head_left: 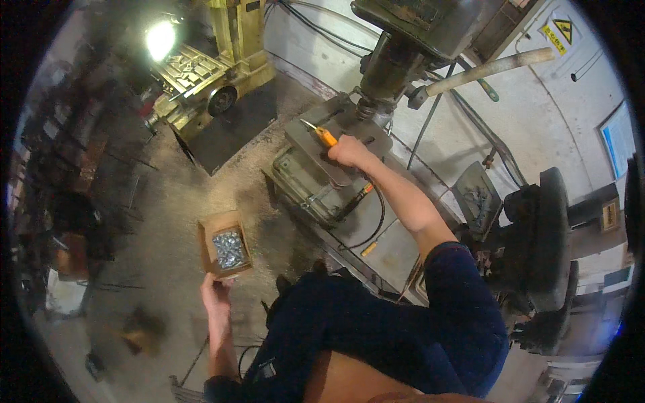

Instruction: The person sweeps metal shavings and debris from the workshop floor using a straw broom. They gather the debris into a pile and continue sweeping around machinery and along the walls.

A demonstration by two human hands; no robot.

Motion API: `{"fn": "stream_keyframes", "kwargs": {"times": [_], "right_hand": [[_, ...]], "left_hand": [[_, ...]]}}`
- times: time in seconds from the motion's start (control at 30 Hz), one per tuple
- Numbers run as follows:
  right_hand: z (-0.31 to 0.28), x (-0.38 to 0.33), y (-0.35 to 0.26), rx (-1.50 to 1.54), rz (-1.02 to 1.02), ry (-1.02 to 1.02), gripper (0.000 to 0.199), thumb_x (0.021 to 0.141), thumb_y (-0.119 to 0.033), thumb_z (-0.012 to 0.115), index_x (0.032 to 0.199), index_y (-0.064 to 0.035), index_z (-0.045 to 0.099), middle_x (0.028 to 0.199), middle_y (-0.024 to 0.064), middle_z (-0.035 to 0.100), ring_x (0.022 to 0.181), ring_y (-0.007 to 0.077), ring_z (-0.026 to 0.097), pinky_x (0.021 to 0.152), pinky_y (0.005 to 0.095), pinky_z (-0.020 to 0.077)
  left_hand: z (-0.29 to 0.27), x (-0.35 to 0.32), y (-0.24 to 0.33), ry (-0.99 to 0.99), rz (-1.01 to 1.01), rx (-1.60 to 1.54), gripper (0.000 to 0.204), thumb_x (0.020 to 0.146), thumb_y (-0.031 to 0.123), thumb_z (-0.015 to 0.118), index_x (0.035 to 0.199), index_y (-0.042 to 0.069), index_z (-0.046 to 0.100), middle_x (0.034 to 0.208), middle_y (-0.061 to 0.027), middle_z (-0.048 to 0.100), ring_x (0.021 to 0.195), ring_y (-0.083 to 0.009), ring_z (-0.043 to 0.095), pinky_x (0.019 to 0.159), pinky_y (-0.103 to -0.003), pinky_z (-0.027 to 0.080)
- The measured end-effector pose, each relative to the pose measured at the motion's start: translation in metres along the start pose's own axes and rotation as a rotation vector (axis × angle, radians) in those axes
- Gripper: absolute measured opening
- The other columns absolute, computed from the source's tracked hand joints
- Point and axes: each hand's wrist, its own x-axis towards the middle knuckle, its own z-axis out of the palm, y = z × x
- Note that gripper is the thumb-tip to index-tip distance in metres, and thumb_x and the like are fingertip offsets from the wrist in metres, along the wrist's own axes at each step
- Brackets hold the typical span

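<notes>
My left hand (215, 290) grips the near edge of an open brown cardboard box (210, 235) that holds several small shiny metal parts (230, 248); the box is held out over the dusty floor. My right hand (348, 150) reaches forward to the grey table of a drill press (306, 134) and is closed on an orange-handled tool (325, 136), whose thin metal tip lies on the table pointing left. The drill spindle (366, 106) hangs just behind the hand.
A long pale feed lever (494, 68) sticks out to the right of the drill head. A yellow machine (201, 80) stands at the back left under a bright lamp. Dark racks line the left side. A black cable (377, 221) loops over the machine base.
</notes>
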Motion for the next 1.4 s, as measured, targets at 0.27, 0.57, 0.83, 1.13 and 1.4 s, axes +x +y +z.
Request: {"fn": "stream_keyframes", "kwargs": {"times": [0.27, 0.57, 0.83, 1.13, 1.4], "right_hand": [[0.008, 0.023, -0.007, -0.136, 0.045, -0.038, 0.044, 0.063, -0.032, 0.057, 0.093, 0.0010, 0.060, 0.094, 0.0181, 0.060, 0.087, 0.0311, 0.058, 0.075, 0.0381, 0.0463], [-0.010, 0.026, 0.015, -0.089, 0.138, 0.032, 0.043, 0.060, -0.034, 0.060, 0.083, 0.0018, 0.062, 0.087, 0.0209, 0.060, 0.082, 0.0306, 0.060, 0.073, 0.0368, 0.0470], [-0.009, 0.016, 0.007, -0.116, 0.155, 0.027, 0.041, 0.059, -0.029, 0.058, 0.085, 0.0024, 0.062, 0.086, 0.0212, 0.060, 0.083, 0.0330, 0.059, 0.073, 0.0388, 0.0469], [0.015, -0.036, 0.029, -0.214, -0.058, -0.042, 0.038, 0.063, -0.031, 0.056, 0.071, 0.0054, 0.060, 0.075, 0.0224, 0.060, 0.073, 0.0345, 0.060, 0.065, 0.0392, 0.0484], [0.024, -0.140, 0.132, -0.069, -0.013, -0.029, 0.025, 0.062, -0.025, 0.056, 0.065, 0.0000, 0.058, 0.063, 0.0173, 0.057, 0.064, 0.0350, 0.056, 0.057, 0.0387, 0.0465]], "left_hand": [[0.003, -0.022, -0.001, 0.052, 0.081, -0.075, 0.022, 0.074, 0.019, 0.056, 0.088, 0.003, 0.055, 0.080, -0.0026, 0.055, 0.067, -0.0143, 0.050, 0.062, -0.031, 0.044], [-0.045, -0.026, -0.005, 0.159, 0.104, -0.110, 0.025, 0.076, 0.024, 0.056, 0.091, 0.004, 0.054, 0.082, -0.0042, 0.055, 0.073, -0.0168, 0.052, 0.068, -0.032, 0.044], [-0.047, -0.020, -0.004, 0.215, 0.111, -0.156, 0.024, 0.078, 0.023, 0.053, 0.093, 0.004, 0.053, 0.085, -0.0044, 0.056, 0.070, -0.0154, 0.052, 0.068, -0.033, 0.045], [-0.060, -0.007, 0.000, 0.055, 0.062, -0.124, 0.033, 0.077, 0.025, 0.056, 0.102, 0.004, 0.051, 0.097, -0.0051, 0.054, 0.086, -0.0172, 0.051, 0.073, -0.035, 0.043], [-0.051, -0.003, -0.001, 0.110, -0.005, -0.110, 0.033, 0.076, 0.024, 0.056, 0.102, 0.005, 0.050, 0.098, -0.0055, 0.053, 0.086, -0.0180, 0.050, 0.073, -0.036, 0.042]]}}
